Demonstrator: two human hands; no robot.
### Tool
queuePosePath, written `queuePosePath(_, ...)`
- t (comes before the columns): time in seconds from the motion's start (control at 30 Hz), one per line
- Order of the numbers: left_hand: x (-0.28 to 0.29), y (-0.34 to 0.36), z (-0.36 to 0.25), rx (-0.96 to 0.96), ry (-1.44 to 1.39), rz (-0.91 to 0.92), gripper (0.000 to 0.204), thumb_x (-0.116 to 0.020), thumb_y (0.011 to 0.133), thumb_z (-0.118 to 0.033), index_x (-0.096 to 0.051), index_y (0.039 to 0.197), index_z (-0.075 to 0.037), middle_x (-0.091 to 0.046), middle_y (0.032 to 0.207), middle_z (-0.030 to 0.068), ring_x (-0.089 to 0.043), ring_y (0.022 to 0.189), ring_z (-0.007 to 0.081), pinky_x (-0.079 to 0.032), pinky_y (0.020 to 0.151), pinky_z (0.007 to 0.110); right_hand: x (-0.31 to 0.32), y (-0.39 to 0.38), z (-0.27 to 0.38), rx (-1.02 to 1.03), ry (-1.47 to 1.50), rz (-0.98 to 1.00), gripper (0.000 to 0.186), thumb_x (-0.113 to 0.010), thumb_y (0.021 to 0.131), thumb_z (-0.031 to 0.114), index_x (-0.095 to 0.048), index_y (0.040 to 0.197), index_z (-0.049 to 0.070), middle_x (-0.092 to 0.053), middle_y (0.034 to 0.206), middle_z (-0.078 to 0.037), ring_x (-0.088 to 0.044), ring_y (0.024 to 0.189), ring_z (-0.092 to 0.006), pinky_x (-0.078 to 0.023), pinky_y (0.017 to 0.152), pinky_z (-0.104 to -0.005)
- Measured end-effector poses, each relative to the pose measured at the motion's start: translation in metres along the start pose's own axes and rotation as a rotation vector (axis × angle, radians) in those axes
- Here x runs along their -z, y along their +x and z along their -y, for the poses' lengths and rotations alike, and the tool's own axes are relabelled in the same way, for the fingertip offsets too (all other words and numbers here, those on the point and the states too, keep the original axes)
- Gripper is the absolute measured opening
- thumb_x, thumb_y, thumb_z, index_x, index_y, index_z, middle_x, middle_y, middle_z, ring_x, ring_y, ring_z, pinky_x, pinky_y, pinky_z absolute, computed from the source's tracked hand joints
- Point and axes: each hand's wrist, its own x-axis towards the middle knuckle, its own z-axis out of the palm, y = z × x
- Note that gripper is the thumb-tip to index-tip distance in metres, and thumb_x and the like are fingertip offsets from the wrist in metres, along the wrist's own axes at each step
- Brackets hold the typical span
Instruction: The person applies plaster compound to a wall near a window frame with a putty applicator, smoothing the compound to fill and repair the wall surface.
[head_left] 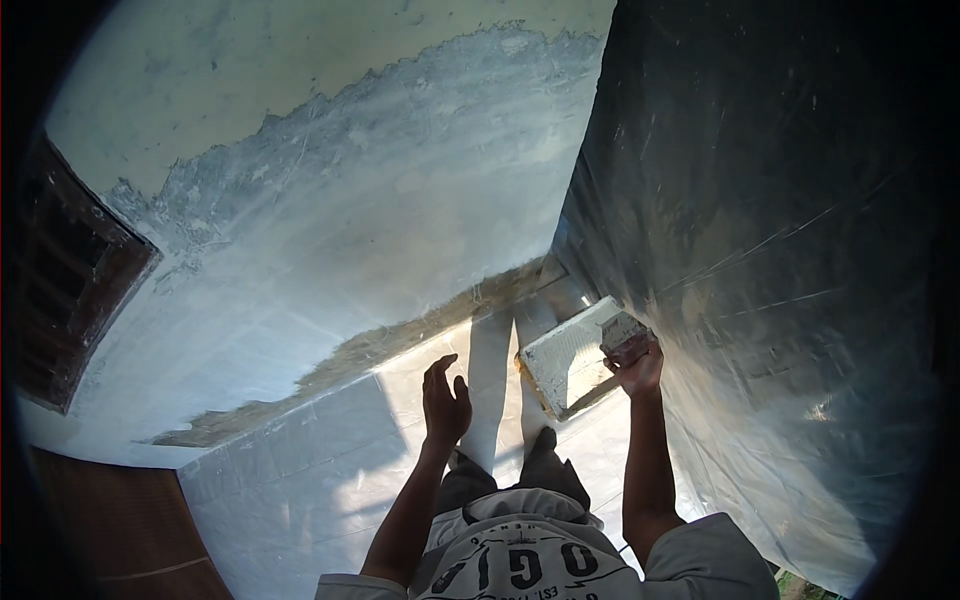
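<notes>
My left hand [445,402] is raised in front of me, fingers stretched and thumb apart, holding nothing. Out to the right, my right hand [640,370] is closed around a small flat tool [622,333] with a grey squarish face and a dark reddish part at the fingers. Its exact kind cannot be made out. Beneath that tool, in the view, lies a pale rectangular tray-like container [560,358] with worn, stained edges. Part of it is hidden by the tool and my right hand. Neither hand touches the wall [390,220].
The wall carries a smooth whitish-grey coat with a ragged upper edge and a rough brown strip low down. A dark barred window [65,270] is at left, brown panel [120,520] below it. Dark plastic-like sheeting [760,250] hangs at right; pale sheeting [290,480] covers the floor.
</notes>
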Motion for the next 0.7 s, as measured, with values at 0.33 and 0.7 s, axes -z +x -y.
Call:
queuePosePath(0.33,0.068,-0.012,0.046,-0.042,0.003,0.013,0.038,-0.056,0.091,-0.005,-0.055,0.129,-0.001,-0.062,0.126,0.0223,-0.056,0.122,0.0399,-0.043,0.107,0.048,0.025,0.010,-0.025,0.039,0.169,-0.149,0.054,-0.048,0.092,0.055,-0.054,0.126,0.013,-0.060,0.113,-0.020,-0.057,0.087,-0.0388,-0.047,0.071,-0.0472)
queuePosePath(0.7,0.088,-0.004,0.075,0.026,-0.018,0.027,0.036,-0.055,0.094,-0.007,-0.055,0.129,-0.001,-0.062,0.127,0.0200,-0.056,0.124,0.0374,-0.044,0.107,0.047,-0.064,-0.041,-0.039,0.091,0.236,0.086,0.059,-0.048,0.096,0.056,-0.054,0.137,0.014,-0.059,0.128,-0.020,-0.059,0.106,-0.0430,-0.048,0.078,-0.0487)
